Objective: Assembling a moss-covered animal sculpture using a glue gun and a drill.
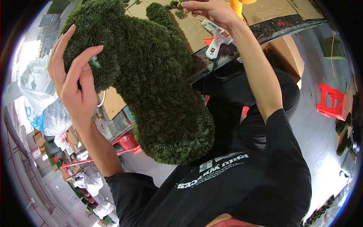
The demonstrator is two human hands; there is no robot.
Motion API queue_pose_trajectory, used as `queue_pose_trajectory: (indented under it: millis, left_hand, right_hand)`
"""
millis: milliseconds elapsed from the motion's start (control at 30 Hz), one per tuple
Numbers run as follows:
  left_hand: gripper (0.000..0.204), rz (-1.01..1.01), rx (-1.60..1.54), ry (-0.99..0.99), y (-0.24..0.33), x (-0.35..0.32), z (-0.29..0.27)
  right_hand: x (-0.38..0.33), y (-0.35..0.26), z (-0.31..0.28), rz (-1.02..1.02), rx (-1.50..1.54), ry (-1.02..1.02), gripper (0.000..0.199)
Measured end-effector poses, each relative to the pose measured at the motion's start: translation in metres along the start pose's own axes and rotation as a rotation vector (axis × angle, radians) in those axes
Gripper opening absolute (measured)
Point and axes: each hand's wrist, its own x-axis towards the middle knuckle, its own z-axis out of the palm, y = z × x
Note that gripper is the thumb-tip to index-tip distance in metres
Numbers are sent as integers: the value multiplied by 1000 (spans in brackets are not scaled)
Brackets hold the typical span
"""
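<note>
A large dark-green figure covered in artificial foliage [159, 75] leans across my lap and chest, its rounded lower end against my black shirt. My left hand [77, 73] grips its upper left lobe, fingers along the far side and one finger bent over the front. A small pale spot [96, 61] shows in the foliage by that finger. At the top edge, my right hand [208, 9] has its fingertips drawn together; what they pinch is too small to make out. Just below it, a white hot glue gun [217, 41] with an orange trigger rests at the table edge.
Cardboard [264, 10] covers the worktable, with small green sprigs [180, 14] and another foliage piece [159, 13] on it. A yellow object [236, 7] stands behind my right wrist. Red stools [332, 102], a cardboard box [289, 56] and plastic bags [36, 83] are around.
</note>
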Motion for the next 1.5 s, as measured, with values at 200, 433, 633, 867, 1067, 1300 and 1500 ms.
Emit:
queue_pose_trajectory:
  millis: [200, 433, 633, 867, 1067, 1300, 1500]
  left_hand:
    - [37, 22, 6, -9, 1, 3, 2]
    - [37, 41, 1, 12, 3, 5, 3]
    - [35, 41, -9, 13, 1, 5, 0]
    - [33, 73, -29, 18, -1, 6, 3]
    - [19, -10, 27, -36, 4, 6, -6]
    - [19, -9, 29, -17, 8, 8, -5]
    - [19, 53, 38, -9, 0, 6, -3]
  right_hand:
    - [-10, -3, 13, -98, 707, -368, 13]
    - [-17, 3, 4, -91, 779, -387, 24]
    - [-34, -14, 23, -59, 724, -350, 22]
    - [-49, -22, 42, -49, 590, -410, 28]
    - [-73, -57, 107, -81, 453, -406, 30]
    - [-67, -54, 170, -133, 740, -429, 26]
    - [-69, -47, 177, -120, 600, -207, 21]
